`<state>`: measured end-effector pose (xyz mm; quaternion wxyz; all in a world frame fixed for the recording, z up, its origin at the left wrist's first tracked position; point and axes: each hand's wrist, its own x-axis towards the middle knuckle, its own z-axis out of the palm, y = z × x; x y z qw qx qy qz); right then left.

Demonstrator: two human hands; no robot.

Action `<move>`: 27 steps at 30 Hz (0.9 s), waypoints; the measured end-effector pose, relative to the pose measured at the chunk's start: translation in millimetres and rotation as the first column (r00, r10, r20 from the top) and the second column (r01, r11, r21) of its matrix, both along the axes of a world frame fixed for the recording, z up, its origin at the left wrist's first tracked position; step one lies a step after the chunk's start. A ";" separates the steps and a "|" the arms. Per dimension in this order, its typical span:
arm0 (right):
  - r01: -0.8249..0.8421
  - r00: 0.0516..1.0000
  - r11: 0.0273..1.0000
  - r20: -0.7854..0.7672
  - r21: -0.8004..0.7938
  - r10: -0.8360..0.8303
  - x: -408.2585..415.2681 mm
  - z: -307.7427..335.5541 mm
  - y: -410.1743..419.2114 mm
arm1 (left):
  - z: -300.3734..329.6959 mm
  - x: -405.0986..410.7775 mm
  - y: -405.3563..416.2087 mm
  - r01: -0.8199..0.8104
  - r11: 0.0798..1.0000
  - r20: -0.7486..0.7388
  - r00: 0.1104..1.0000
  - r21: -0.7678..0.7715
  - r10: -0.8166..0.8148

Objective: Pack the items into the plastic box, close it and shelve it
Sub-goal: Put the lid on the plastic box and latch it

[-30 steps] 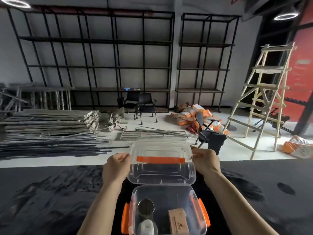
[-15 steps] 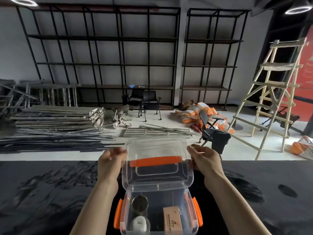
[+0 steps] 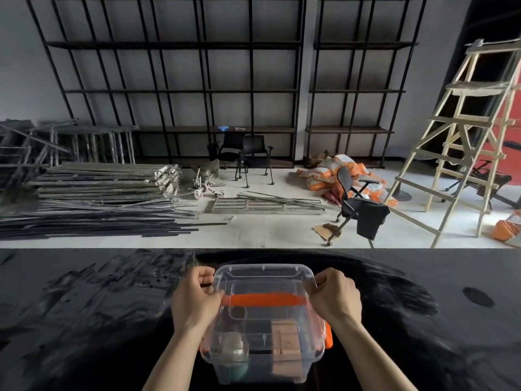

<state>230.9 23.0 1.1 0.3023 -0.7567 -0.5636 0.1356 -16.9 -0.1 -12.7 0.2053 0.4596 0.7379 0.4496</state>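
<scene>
A clear plastic box with orange side latches stands on the black table right in front of me. Its clear lid with an orange handle lies flat over the box. My left hand grips the lid's left edge and my right hand grips its right edge. Through the plastic I see a metal cup, a white bottle and a brown cardboard carton inside.
Black metal shelving lines the far wall. On the floor beyond the table lie stacked metal bars, black chairs, an office chair, orange sacks and a wooden ladder at the right.
The lid, held tilted above the back of the open box, has come down and toward me onto the box. My view has dropped lower.
</scene>
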 end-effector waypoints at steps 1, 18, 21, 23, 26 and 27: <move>0.004 1.000 1.000 0.010 -0.013 -0.004 -0.8 -3.6 -3.1 | -2.3 0.7 -2.5 -0.004 1.000 -0.046 0.999 0.004 0.004; -0.004 0.958 0.956 -0.276 -0.294 -0.081 -1.2 -37.7 1.2 | -27.5 -5.1 -6.9 -0.022 0.991 -0.003 1.000 -0.132 0.022; 0.055 0.944 0.939 -0.289 -0.338 -0.159 -3.4 -34.7 12.8 | -28.9 -0.2 1.6 -0.034 0.964 0.064 0.997 -0.265 0.052; 0.093 0.926 0.921 -0.308 -0.378 -0.220 -2.9 -31.0 16.7 | -28.6 1.9 6.4 -0.066 0.950 0.063 0.994 -0.306 0.089; 0.136 0.918 0.922 -0.304 -0.364 -0.255 -2.5 -31.2 16.1 | -28.1 3.4 4.9 -0.165 0.954 -0.016 0.986 -0.251 0.167; 0.153 0.922 0.934 -0.294 -0.323 -0.253 -3.8 -31.9 14.3 | -27.9 4.7 3.6 -0.181 0.960 -0.063 0.983 -0.211 0.172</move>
